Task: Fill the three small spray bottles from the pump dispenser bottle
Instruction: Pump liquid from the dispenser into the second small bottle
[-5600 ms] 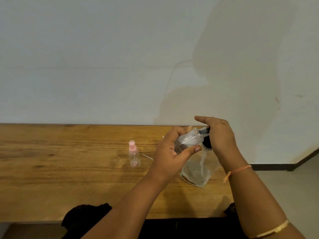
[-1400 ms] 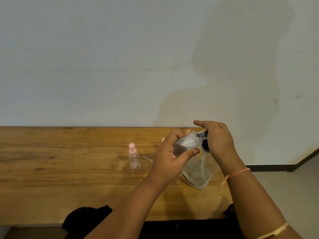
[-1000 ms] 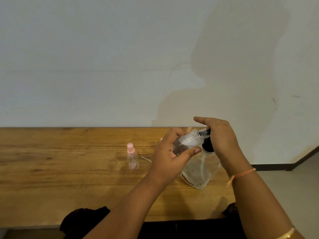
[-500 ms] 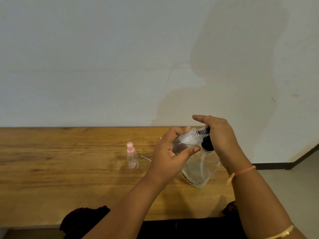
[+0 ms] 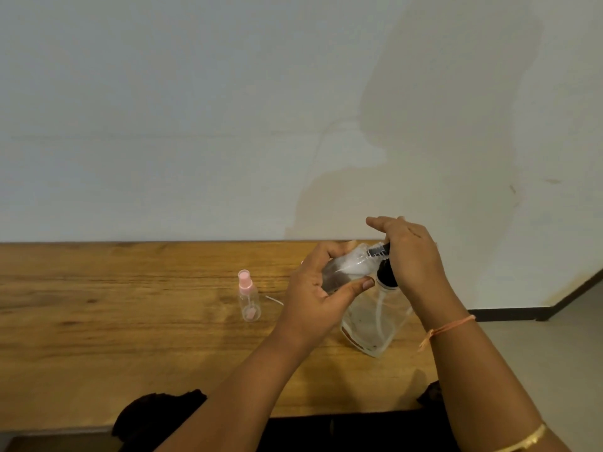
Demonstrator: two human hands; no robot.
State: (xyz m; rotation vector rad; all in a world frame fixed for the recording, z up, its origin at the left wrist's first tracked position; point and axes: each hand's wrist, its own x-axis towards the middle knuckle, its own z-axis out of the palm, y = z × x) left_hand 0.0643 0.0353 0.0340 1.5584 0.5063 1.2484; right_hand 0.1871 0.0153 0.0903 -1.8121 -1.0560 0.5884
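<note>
The worktop (image 5: 98,337) is brown wood with dark grain and a soft, low sheen, and the wall (image 5: 195,109) behind it is matt paint, blotchy in places. The held spray bottle (image 5: 346,272), the standing spray bottle (image 5: 249,303) and the pump dispenser bottle (image 5: 378,324) are clear, smooth plastic with light glints; the standing one has a matt pink cap, the dispenser a black plastic pump head (image 5: 386,277). An orange thread (image 5: 447,327) and a shiny gold-coloured bangle (image 5: 525,442) circle one arm
</note>
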